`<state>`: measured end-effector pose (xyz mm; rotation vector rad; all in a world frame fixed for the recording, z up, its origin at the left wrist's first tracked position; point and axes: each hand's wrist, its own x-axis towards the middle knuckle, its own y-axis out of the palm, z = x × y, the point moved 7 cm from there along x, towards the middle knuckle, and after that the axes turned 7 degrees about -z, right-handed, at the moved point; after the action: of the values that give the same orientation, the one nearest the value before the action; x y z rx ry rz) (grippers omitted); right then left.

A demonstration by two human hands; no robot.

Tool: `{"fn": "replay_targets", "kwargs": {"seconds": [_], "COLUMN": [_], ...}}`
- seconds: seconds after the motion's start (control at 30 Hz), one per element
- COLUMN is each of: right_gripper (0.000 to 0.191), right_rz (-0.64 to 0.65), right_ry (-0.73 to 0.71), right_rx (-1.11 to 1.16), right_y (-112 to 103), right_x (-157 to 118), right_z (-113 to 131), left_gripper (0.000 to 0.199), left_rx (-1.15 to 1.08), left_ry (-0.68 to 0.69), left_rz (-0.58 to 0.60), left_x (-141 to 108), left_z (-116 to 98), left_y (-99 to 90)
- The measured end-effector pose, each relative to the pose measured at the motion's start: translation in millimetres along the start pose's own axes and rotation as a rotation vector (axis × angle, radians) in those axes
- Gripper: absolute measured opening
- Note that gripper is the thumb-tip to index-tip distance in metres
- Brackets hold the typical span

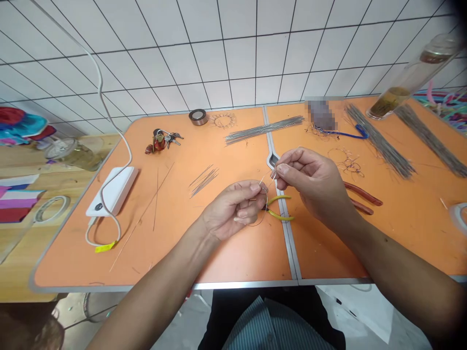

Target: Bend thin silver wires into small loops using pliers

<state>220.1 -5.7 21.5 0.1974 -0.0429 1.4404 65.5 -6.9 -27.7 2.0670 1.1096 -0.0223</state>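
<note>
My left hand pinches a thin wire between thumb and forefinger over the middle of the orange table. Just right of it and a little higher, my right hand is closed in a pinch on the wire too, close to its bent end. Part of the wire curves down below my left fingers. Pliers with yellow handles lie under and between the hands, their head hidden by my left fingers. Red-handled pliers lie partly behind my right wrist.
Short cut wires and a white power bank lie left. Keys, a tape roll and a wire bundle are farther back. More wire bundles and a tilted-looking glass bottle stand right. A metal seam splits the tabletop.
</note>
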Motion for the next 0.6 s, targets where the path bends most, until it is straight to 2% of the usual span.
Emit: {"fn": "replay_targets", "kwargs": {"seconds": [0.2,0.47,0.6], "right_gripper": [0.01,0.013,0.011], "right_rz": [-0.008,0.0,0.014], "right_ry": [-0.009,-0.021,-0.024], "right_rx": [-0.02,-0.024,-0.05], "right_y": [-1.1,-0.9,1.1], "right_x": [1.0,2.2,1.2], "right_z": [-1.4,-3.7,-1.9], "left_gripper": [0.023,0.026,0.022], "left_rx": [-0.02,-0.054,-0.029], "left_ry": [-0.025,-0.03,-0.014], "left_rz": [-0.007,0.015,-0.018], "left_x": [0.5,0.7,0.5], "left_z": [1.2,1.6,2.9], "left_y": [-1.0,-1.8,-2.0]}}
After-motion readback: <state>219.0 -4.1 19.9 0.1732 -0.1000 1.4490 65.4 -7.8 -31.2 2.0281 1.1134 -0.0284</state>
